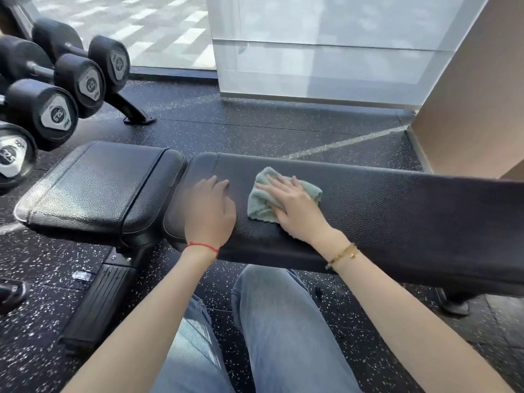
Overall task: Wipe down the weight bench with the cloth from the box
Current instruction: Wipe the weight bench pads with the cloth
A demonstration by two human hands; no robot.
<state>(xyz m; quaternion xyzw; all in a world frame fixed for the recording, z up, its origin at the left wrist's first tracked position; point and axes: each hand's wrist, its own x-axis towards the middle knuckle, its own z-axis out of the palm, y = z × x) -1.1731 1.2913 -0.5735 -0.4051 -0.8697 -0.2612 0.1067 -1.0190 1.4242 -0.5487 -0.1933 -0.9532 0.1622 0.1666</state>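
Observation:
A black padded weight bench (397, 211) lies across the view, its long back pad on the right and its shorter seat pad (96, 182) on the left. A crumpled pale green cloth (259, 199) lies on the long pad near its left end. My right hand (295, 208) presses flat on the cloth, thumb tucked against its near edge. My left hand (209, 211) rests palm down on the pad's left end, just left of the cloth, holding nothing. No box is in view.
A rack of black dumbbells (62, 80) stands at the far left, its foot (136, 114) reaching toward the bench. A glass wall (326, 52) and a tan wall (476, 103) close off the back. My jeans-clad legs (283, 330) are under the bench's near edge, over speckled rubber floor.

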